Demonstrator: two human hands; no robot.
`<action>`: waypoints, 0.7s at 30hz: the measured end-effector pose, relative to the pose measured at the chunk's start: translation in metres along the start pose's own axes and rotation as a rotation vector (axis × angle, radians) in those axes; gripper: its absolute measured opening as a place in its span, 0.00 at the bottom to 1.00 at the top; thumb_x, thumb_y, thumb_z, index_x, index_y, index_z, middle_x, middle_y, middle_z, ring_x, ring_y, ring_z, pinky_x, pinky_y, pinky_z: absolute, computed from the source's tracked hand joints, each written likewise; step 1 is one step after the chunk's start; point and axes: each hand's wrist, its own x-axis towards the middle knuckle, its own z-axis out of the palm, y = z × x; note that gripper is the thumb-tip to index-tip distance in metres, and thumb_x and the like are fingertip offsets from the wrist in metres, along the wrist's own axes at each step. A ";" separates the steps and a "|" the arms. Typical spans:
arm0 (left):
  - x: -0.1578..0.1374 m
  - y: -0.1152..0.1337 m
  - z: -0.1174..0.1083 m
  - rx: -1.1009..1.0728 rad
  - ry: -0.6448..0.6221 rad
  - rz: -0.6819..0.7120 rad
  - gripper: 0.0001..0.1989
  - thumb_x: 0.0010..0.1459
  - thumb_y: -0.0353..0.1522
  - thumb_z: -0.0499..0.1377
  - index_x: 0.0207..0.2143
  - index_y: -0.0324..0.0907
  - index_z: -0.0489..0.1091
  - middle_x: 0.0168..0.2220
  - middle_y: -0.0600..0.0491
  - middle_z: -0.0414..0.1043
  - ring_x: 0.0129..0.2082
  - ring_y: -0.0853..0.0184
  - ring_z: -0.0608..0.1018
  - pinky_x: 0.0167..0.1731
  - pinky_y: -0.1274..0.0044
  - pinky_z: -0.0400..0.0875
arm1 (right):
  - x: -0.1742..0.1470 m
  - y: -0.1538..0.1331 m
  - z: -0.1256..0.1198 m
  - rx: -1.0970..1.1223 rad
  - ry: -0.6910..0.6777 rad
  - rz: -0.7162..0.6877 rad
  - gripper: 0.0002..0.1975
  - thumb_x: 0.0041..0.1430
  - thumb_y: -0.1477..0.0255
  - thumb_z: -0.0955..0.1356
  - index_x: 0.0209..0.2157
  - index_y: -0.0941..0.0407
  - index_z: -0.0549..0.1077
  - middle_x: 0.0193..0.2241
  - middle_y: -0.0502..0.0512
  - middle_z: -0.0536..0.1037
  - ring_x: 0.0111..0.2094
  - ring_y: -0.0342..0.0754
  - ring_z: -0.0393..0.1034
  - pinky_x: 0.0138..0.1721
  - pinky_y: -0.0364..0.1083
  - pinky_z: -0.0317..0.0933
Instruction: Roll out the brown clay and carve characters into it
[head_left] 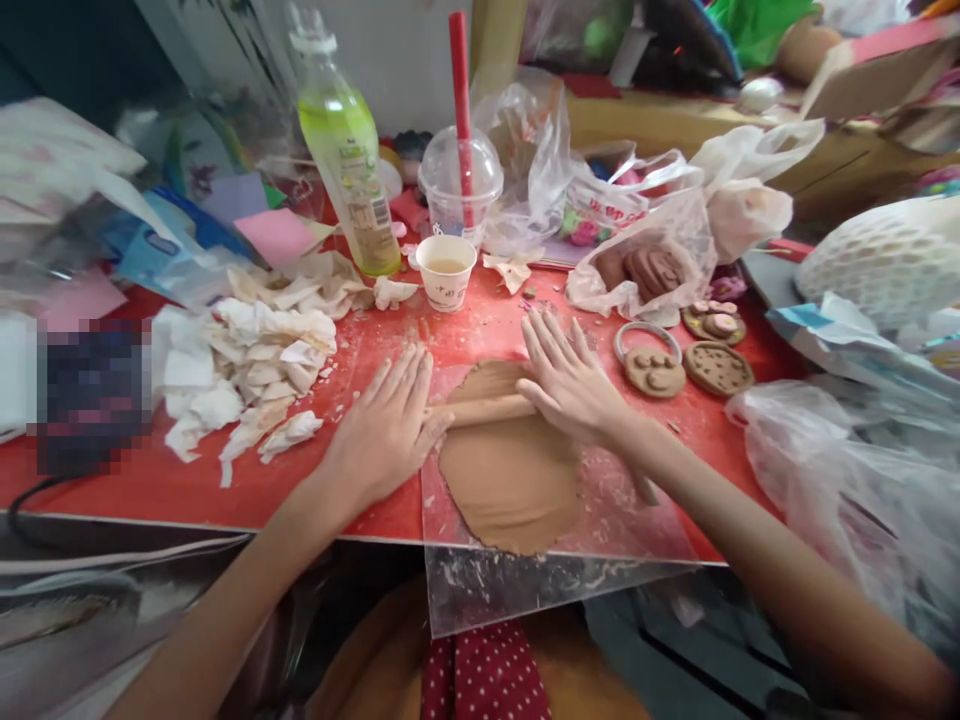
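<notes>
Rolling pin [486, 410] over clay [514, 482]
My left hand [390, 425] and right hand [566, 385] lie flat on it, unclenched, likely evening the pressure.

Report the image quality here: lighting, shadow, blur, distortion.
Head view, middle: left hand, right hand and clay sheet fairly clear, under soft light; head view, right edge: plastic bag smeared and stretched, probably by a wide lens; head view, left: dark object masked by coarse pixel blocks; head view, bottom: dark shadow beneath the red table.
</notes>
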 end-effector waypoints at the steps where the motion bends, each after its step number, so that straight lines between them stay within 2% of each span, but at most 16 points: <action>1: -0.003 0.002 0.001 0.013 0.013 0.027 0.33 0.69 0.42 0.39 0.63 0.22 0.51 0.65 0.33 0.51 0.67 0.51 0.56 0.64 0.61 0.53 | -0.003 0.001 -0.004 0.051 -0.001 -0.021 0.36 0.67 0.53 0.43 0.68 0.60 0.31 0.69 0.64 0.42 0.69 0.54 0.33 0.67 0.62 0.33; 3: -0.021 0.010 0.000 0.039 0.057 0.090 0.30 0.68 0.40 0.45 0.63 0.26 0.53 0.65 0.36 0.53 0.66 0.52 0.58 0.63 0.63 0.56 | -0.026 0.002 -0.016 0.199 0.039 0.001 0.35 0.67 0.52 0.44 0.68 0.56 0.32 0.68 0.61 0.45 0.69 0.54 0.38 0.66 0.60 0.41; 4: -0.031 0.015 -0.001 0.057 0.085 0.114 0.28 0.67 0.38 0.49 0.63 0.28 0.55 0.65 0.37 0.55 0.65 0.52 0.60 0.62 0.64 0.58 | -0.042 0.003 -0.024 0.272 0.095 0.099 0.35 0.67 0.52 0.45 0.68 0.55 0.35 0.67 0.60 0.50 0.68 0.54 0.44 0.64 0.59 0.48; 6: -0.045 0.020 -0.003 0.092 0.149 0.141 0.24 0.65 0.33 0.54 0.61 0.31 0.59 0.61 0.39 0.62 0.61 0.53 0.66 0.59 0.64 0.61 | -0.074 0.007 -0.039 0.315 0.192 0.459 0.33 0.67 0.51 0.46 0.66 0.55 0.45 0.60 0.61 0.65 0.59 0.54 0.62 0.53 0.54 0.62; 7: -0.048 0.020 -0.004 0.103 0.180 0.161 0.23 0.64 0.31 0.55 0.59 0.31 0.62 0.58 0.39 0.66 0.58 0.54 0.69 0.57 0.64 0.63 | -0.087 0.010 -0.045 0.283 0.199 0.641 0.32 0.67 0.51 0.47 0.63 0.55 0.53 0.52 0.61 0.73 0.51 0.54 0.70 0.46 0.53 0.64; 8: -0.049 0.019 -0.005 0.109 0.207 0.191 0.21 0.63 0.30 0.56 0.57 0.30 0.64 0.55 0.40 0.70 0.54 0.55 0.72 0.54 0.65 0.65 | -0.097 0.013 -0.050 0.233 0.170 0.778 0.31 0.66 0.50 0.47 0.56 0.55 0.62 0.43 0.59 0.77 0.42 0.54 0.73 0.39 0.51 0.64; 9: -0.047 0.016 -0.007 0.113 0.235 0.222 0.20 0.62 0.28 0.57 0.55 0.30 0.65 0.51 0.41 0.73 0.51 0.55 0.74 0.52 0.65 0.67 | -0.104 0.016 -0.053 0.181 0.116 0.855 0.31 0.65 0.49 0.47 0.48 0.55 0.68 0.34 0.58 0.78 0.34 0.54 0.73 0.33 0.50 0.61; 11: -0.041 0.009 -0.011 0.125 0.304 0.260 0.17 0.61 0.25 0.58 0.52 0.29 0.67 0.46 0.41 0.75 0.45 0.56 0.76 0.47 0.65 0.68 | -0.111 0.019 -0.052 0.124 -0.010 0.872 0.30 0.63 0.48 0.49 0.31 0.55 0.69 0.23 0.57 0.74 0.25 0.53 0.69 0.26 0.47 0.50; 13: -0.037 0.001 -0.014 0.138 0.367 0.211 0.18 0.59 0.24 0.58 0.52 0.29 0.67 0.45 0.41 0.76 0.44 0.55 0.76 0.45 0.65 0.69 | -0.112 0.019 -0.045 0.130 -0.098 0.840 0.29 0.61 0.48 0.51 0.24 0.54 0.66 0.19 0.56 0.71 0.21 0.51 0.66 0.24 0.45 0.43; 15: -0.036 -0.006 -0.014 0.145 0.417 0.085 0.20 0.59 0.24 0.59 0.54 0.31 0.66 0.44 0.41 0.76 0.42 0.56 0.77 0.44 0.66 0.69 | -0.110 0.017 -0.037 0.147 -0.174 0.813 0.27 0.60 0.48 0.54 0.21 0.54 0.64 0.18 0.54 0.70 0.19 0.49 0.63 0.24 0.45 0.41; 18: -0.038 -0.014 -0.006 0.162 0.447 -0.096 0.22 0.59 0.27 0.60 0.56 0.34 0.64 0.43 0.42 0.76 0.40 0.57 0.77 0.42 0.68 0.70 | -0.107 0.015 -0.031 0.186 -0.246 0.778 0.26 0.57 0.46 0.58 0.21 0.54 0.64 0.17 0.52 0.69 0.19 0.47 0.61 0.24 0.44 0.43; 21: -0.040 -0.019 0.002 0.148 0.426 -0.219 0.23 0.60 0.29 0.58 0.58 0.37 0.62 0.43 0.43 0.76 0.39 0.57 0.77 0.41 0.67 0.70 | -0.106 0.015 -0.034 0.204 -0.257 0.755 0.29 0.57 0.44 0.55 0.19 0.54 0.63 0.16 0.51 0.68 0.19 0.46 0.59 0.24 0.45 0.44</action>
